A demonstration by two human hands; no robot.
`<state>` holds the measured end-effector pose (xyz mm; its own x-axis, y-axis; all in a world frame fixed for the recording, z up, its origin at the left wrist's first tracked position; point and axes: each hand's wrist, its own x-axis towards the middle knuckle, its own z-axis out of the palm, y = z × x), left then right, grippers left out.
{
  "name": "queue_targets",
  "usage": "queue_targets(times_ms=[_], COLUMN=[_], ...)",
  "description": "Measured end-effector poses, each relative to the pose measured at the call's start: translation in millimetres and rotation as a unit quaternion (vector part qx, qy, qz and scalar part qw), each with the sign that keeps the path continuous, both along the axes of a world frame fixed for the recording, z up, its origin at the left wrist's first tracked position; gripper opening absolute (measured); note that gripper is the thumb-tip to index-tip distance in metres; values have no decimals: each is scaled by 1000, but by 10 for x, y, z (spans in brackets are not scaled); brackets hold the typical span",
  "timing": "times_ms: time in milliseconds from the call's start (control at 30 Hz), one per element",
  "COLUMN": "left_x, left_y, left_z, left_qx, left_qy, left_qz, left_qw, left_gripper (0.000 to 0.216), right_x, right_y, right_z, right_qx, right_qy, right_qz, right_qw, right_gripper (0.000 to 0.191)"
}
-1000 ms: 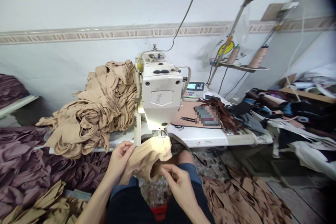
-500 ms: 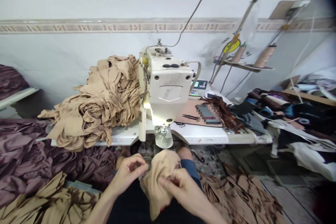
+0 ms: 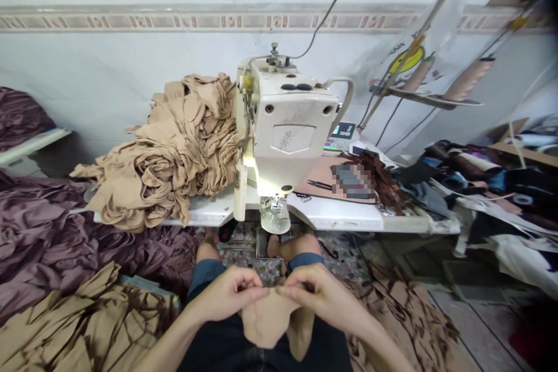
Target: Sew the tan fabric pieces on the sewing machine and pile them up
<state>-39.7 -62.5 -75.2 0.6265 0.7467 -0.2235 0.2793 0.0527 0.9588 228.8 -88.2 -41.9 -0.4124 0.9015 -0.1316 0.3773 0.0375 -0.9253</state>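
Observation:
A small tan fabric piece (image 3: 267,321) hangs over my lap, its upper edge pinched between both hands. My left hand (image 3: 233,293) grips that edge with thumb and forefinger. Close beside it, my right hand (image 3: 311,290) pinches the same edge, and the cloth droops in two lobes below. Just beyond my hands stands a white sewing machine (image 3: 294,133) with its lamp lit over the needle area. Nothing lies under its presser foot (image 3: 275,204) that I can make out.
A tall heap of tan fabric (image 3: 174,145) sits on the white table (image 3: 349,218) left of the machine. Scissors-like snips (image 3: 320,185) lie on the right. Thread cones (image 3: 471,78) stand on a rack. Purple cloth (image 3: 39,232) and brown cloth (image 3: 405,314) pile up at both sides.
My left hand has moved right and taken hold of the tan fabric piece. The cloth, bunched in my right hand before, now hangs from both hands. The view has tilted slightly down.

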Motion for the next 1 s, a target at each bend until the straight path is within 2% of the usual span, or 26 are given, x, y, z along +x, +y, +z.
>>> queue_targets(times_ms=[133,233,333,433,533,633,733,833,1000], left_x=[-1,52,64,26,-17,-32,-16,13,28], left_y=[26,51,73,102,144,182,201,191,153], left_z=[78,115,90,61,85,140,186,222,327], left_qx=[22,44,18,23,124,269,327,294,167], left_qy=[-9,-21,-60,-95,-61,-13,-17,-22,-53], left_qz=[64,76,104,115,102,90,88,111,149], left_qw=[998,996,993,989,985,959,941,949,973], left_gripper=[42,40,38,49,40,33,33,29,29], right_x=[-27,-91,-127,-130,-123,-125,-137,-143,-116], right_y=[13,38,69,74,25,-47,-78,-62,6], right_z=[-188,-234,-245,-241,-165,-8,146,238,354], right_qx=[-14,-19,-36,-53,-21,86,176,194,213], right_qy=[78,114,145,163,138,66,11,6,26], right_qz=[-107,-149,-187,-203,-209,-219,-205,-201,-228], right_qw=[991,982,971,964,968,970,963,960,950], right_gripper=[51,59,62,63,61,50,39,37,38])
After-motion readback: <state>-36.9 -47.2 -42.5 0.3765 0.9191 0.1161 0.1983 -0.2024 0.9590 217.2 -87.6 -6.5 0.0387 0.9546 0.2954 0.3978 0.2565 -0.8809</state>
